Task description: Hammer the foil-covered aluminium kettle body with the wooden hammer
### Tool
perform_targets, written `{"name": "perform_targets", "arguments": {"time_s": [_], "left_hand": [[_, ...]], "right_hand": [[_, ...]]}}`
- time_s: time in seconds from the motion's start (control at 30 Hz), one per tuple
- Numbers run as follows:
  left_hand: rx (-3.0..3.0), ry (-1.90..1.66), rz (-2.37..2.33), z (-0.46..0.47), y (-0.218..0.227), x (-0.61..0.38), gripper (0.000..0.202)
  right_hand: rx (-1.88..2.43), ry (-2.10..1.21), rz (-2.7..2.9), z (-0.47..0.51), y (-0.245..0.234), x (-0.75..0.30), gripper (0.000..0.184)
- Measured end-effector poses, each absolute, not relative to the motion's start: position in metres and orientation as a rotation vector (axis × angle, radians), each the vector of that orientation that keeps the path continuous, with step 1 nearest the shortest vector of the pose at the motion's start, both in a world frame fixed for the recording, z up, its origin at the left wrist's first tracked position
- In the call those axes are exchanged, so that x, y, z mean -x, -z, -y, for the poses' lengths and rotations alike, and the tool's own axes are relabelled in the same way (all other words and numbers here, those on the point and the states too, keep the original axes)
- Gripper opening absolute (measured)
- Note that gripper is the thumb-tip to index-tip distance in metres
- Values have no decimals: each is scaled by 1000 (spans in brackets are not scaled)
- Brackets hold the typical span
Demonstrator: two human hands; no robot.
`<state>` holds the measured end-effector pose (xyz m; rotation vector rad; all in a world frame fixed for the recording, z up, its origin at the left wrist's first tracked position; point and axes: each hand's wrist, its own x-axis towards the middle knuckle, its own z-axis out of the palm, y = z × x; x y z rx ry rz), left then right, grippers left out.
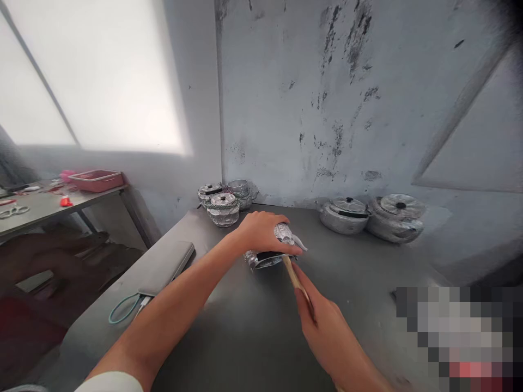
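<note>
My left hand (263, 231) is closed over a small silver embossed pot (267, 257) that sits on the grey table (229, 337). The fingers wrap round its top and lid. My right hand (322, 326) grips a thin wooden stick (293, 275), whose far end touches the pot's side just under my left fingers. Only part of the pot shows below the hand.
Three small silver lidded pots (223, 208) stand at the table's back left, two wider lidded pots (346, 214) at the back right. A flat grey case (167, 269) with a teal loop lies near the left edge. A side table with a pink tray (97, 179) is further left.
</note>
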<state>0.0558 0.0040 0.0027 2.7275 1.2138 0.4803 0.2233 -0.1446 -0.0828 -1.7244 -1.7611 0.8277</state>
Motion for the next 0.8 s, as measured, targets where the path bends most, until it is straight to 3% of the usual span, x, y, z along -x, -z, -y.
{"name": "perform_targets", "arguments": {"time_s": [0.8], "left_hand": [[-2724, -467, -1243, -2, -3, -58, 92]], "right_hand": [[1673, -923, 1782, 141, 84, -226, 53]]}}
